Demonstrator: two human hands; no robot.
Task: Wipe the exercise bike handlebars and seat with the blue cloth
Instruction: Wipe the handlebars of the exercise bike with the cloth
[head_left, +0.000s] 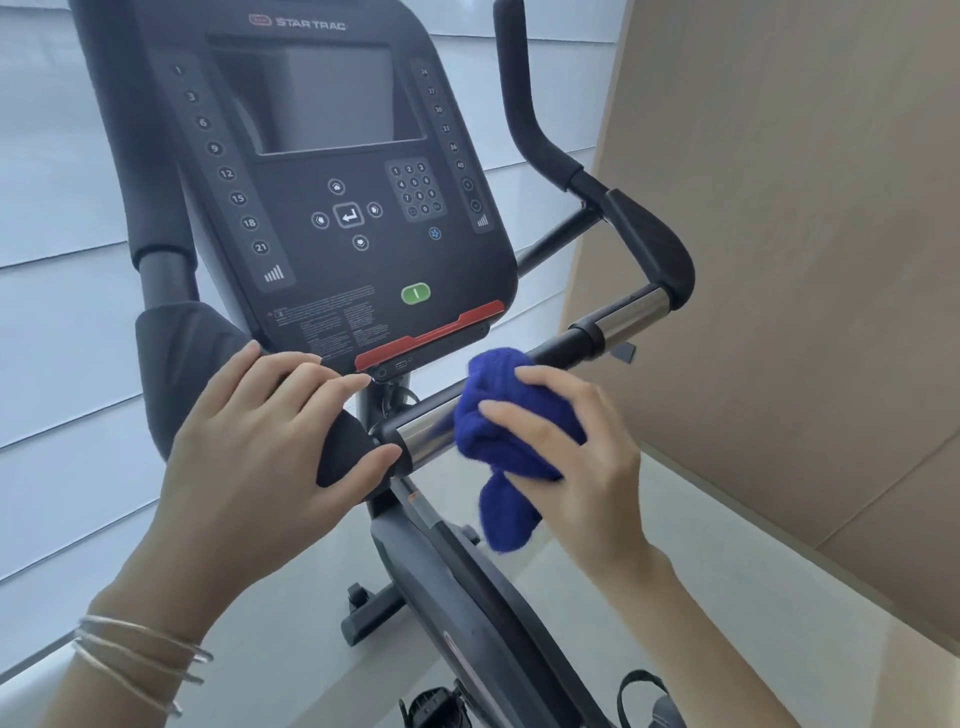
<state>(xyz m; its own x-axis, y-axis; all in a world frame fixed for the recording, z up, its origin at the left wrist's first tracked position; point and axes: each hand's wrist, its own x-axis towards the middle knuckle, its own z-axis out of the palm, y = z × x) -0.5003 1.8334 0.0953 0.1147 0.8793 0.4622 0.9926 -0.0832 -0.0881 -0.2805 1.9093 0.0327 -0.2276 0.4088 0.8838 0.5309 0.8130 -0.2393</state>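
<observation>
Bangles (140, 656) up front on the left wrist, left hand (249, 441) curled round the black grip (343, 453). Right hand (587, 457) clutching bunched cloth (498, 379) against the chrome handlebar (426, 437), wad under the fingers (519, 419), tail dangling.

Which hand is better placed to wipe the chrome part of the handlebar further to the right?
The right hand. It holds the crumpled blue cloth on the black-and-chrome handlebar, nearer that chrome part. The left hand grips the black padded grip and has no cloth.
</observation>
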